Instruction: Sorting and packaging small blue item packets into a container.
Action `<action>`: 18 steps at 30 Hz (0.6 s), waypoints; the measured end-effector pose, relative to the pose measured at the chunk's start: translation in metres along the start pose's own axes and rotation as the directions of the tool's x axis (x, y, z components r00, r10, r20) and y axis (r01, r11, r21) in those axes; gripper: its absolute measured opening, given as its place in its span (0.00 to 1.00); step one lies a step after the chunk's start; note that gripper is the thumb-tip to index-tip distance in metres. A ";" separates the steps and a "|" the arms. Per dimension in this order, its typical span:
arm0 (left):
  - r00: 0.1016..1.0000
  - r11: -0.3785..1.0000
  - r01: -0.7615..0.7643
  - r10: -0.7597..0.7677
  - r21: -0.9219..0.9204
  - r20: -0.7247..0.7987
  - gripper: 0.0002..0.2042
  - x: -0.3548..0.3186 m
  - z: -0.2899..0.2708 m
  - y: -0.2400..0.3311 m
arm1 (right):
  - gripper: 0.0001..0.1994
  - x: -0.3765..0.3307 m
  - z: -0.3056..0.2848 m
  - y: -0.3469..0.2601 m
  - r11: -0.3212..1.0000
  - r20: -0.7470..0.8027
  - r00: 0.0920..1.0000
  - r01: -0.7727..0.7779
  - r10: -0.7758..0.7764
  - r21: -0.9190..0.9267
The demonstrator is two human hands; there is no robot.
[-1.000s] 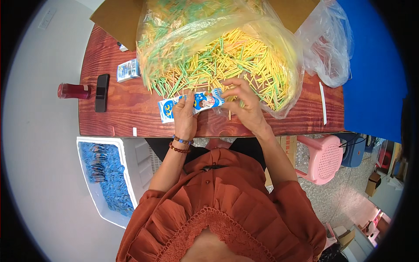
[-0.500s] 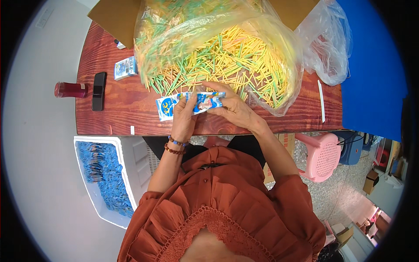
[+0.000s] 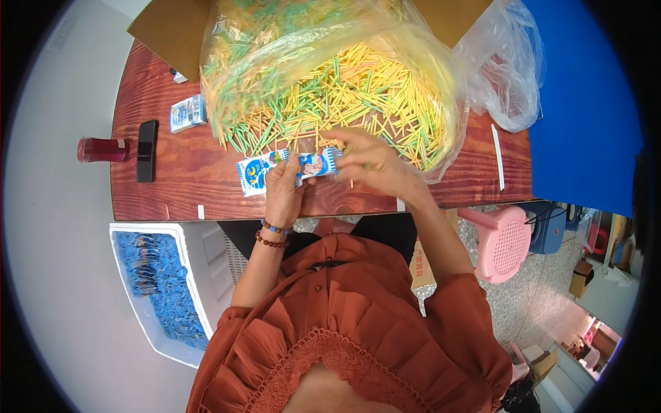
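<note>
A blue-and-white printed packet [image 3: 256, 174] is pinched in my left hand [image 3: 284, 186], just above the table's near edge; its ends stick out on both sides of my fingers. Whether it is one long packet or two overlapping, I cannot tell. At its right end is my right hand [image 3: 379, 165], fingers smeared by motion; whether they hold anything is unclear. Just beyond both hands, a heap of thin yellow, green and orange sticks [image 3: 385, 86] spills from a large clear plastic bag [image 3: 237, 65] lying on its side.
On the reddish wooden table [image 3: 186, 172] are a stack of blue-and-white packets [image 3: 188, 113], a black phone [image 3: 147, 151], a red-filled jar [image 3: 103, 149] and a white strip [image 3: 497, 157]. A foam box [image 3: 182, 258] of blue packets stands lower left, a pink stool [image 3: 506, 241] at right.
My right hand has come off the packet's right end and shifted slightly right, its fingers blurred. My left hand keeps its grip on the packet. The whole view has shifted a little.
</note>
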State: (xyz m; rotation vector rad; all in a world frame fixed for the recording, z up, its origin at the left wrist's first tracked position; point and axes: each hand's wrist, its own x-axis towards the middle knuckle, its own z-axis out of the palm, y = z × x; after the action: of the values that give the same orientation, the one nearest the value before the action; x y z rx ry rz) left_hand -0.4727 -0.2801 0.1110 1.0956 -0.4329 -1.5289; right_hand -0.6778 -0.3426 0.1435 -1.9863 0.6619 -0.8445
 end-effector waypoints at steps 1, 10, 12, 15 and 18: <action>1.000 1.000 -0.013 0.013 -0.005 -0.016 0.12 -0.002 0.000 0.002 | 0.10 0.000 -0.009 0.002 0.987 -0.017 0.996 -0.086 0.089 0.139; 0.999 0.995 -0.045 0.046 -0.090 0.006 0.12 -0.012 -0.013 0.011 | 0.09 0.072 -0.084 0.065 0.686 -0.380 0.924 -0.306 0.046 -0.660; 0.998 0.995 -0.040 0.034 -0.094 -0.057 0.11 -0.017 -0.003 0.019 | 0.09 0.063 -0.098 0.078 0.567 -0.371 0.925 -0.348 0.080 -0.747; 0.994 0.996 -0.047 0.039 -0.078 -0.099 0.11 -0.019 -0.010 0.021 | 0.10 0.053 -0.119 0.082 0.518 -0.211 0.977 -0.192 0.023 -0.833; 0.998 0.996 -0.028 0.024 -0.086 -0.054 0.11 -0.018 -0.010 0.015 | 0.13 0.051 -0.119 0.083 0.507 -0.070 0.996 -0.032 -0.055 -0.862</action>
State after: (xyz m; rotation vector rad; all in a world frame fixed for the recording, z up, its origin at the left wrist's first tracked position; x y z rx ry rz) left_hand -0.4569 -0.2652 0.1248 1.0561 -0.3398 -1.4791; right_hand -0.7479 -0.4793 0.1363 -2.8618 1.3240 -0.6420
